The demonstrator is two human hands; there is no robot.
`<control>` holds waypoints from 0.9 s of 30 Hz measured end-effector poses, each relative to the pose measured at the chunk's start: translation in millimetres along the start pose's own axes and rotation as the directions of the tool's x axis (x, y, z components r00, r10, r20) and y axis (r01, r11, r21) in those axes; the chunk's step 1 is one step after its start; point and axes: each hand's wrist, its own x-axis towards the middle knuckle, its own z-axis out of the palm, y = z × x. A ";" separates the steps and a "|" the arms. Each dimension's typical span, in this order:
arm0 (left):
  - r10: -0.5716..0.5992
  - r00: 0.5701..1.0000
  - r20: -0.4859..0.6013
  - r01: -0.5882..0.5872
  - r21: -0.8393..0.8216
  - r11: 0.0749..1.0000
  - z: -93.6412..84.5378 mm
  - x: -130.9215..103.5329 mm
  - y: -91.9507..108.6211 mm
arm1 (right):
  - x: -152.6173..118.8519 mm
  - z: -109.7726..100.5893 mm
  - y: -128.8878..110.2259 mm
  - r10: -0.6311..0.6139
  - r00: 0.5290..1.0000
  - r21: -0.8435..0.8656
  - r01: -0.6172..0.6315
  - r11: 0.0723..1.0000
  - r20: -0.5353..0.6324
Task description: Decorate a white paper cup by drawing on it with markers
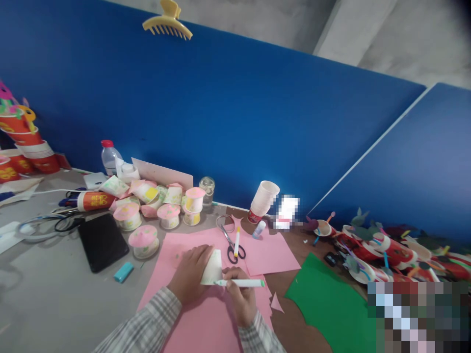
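Two bare hands, in grey plaid sleeves, work at the lower centre of the frame over pink paper (198, 326) on a table. On the left, the left hand (192, 272) is partly closed, its fingers curved against a white tapered paper piece (212, 268) that has faint green marks near its top. The right hand (241, 295) is closed in a writing grip around a white marker with a green end (246, 283), its tip at the lower edge of the paper piece.

Just above the hands lie dark-handled scissors (231, 242) and a yellow-capped marker (237, 241); to their right, a glue stick (259, 229) rests by the edge of the pink paper. A tilted stack of paper cups (264, 200) stands right of centre. Green paper (331, 304) spreads across the lower right, below a pile of decorated red-and-white cups (390, 250).

Left of centre are small pink-topped paper cup models (127, 215), with a black tablet (103, 242) and a turquoise block (123, 272) below them. A blue partition (221, 113) fills the background, a yellow claw clip (168, 20) at its top edge.
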 end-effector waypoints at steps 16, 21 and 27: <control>0.014 1.000 -0.022 -0.014 0.023 1.000 -1.6 1.0 1.3 | 2.3 -0.5 -0.4 0.029 0.999 0.021 -0.028 0.999 -0.030; 0.018 1.000 -0.020 -0.017 0.025 1.000 -2.3 1.4 2.2 | 2.8 0.7 -3.1 0.011 0.999 -0.024 -0.012 1.000 -0.035; 0.010 1.000 -0.014 -0.009 0.013 1.000 -2.8 1.5 2.1 | 3.5 0.0 0.4 0.009 1.000 -0.036 -0.010 0.999 -0.025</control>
